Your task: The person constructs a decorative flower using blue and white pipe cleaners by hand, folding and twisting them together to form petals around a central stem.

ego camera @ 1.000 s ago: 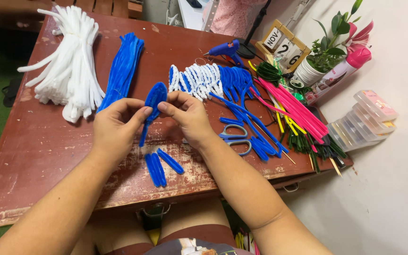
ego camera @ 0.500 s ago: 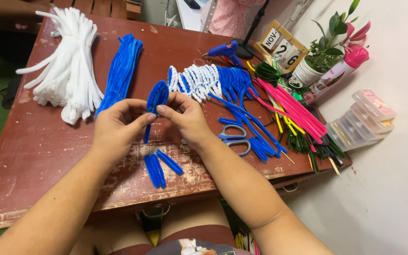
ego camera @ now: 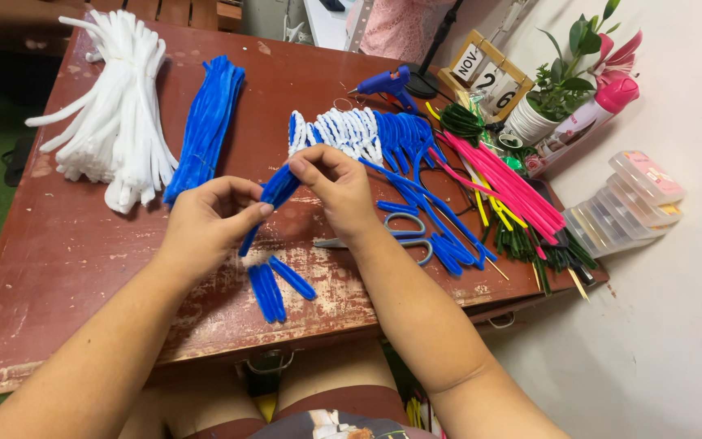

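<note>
Item in hand: one blue pipe cleaner (ego camera: 276,193), folded into a narrow loop, held above the near middle of the red table (ego camera: 58,268). Our left hand (ego camera: 209,223) pinches its lower stretch between thumb and fingers, with a short tail showing below the grip; our right hand (ego camera: 336,189) pinches the upper end, fingers curled down over it. Both hands are closed on the piece, and it spans the small gap between them. Its long axis runs on a slant, from near-left at the left hand up to far-right at the right hand; neither hand is nearer, since each holds one end. On the table just below the hands lie three short blue folded pieces (ego camera: 274,284), side by side. Right of the right wrist lie scissors (ego camera: 404,236) with blue handles. Far left: a white bundle (ego camera: 115,122); beside it, a blue bundle (ego camera: 205,126). Beyond the hands: a row of white and blue folded loops (ego camera: 359,134). Far right: pink stems (ego camera: 505,183), green stems (ego camera: 530,244), a blue glue gun (ego camera: 387,84), a potted plant (ego camera: 558,97) and a block calendar (ego camera: 485,73).
</note>
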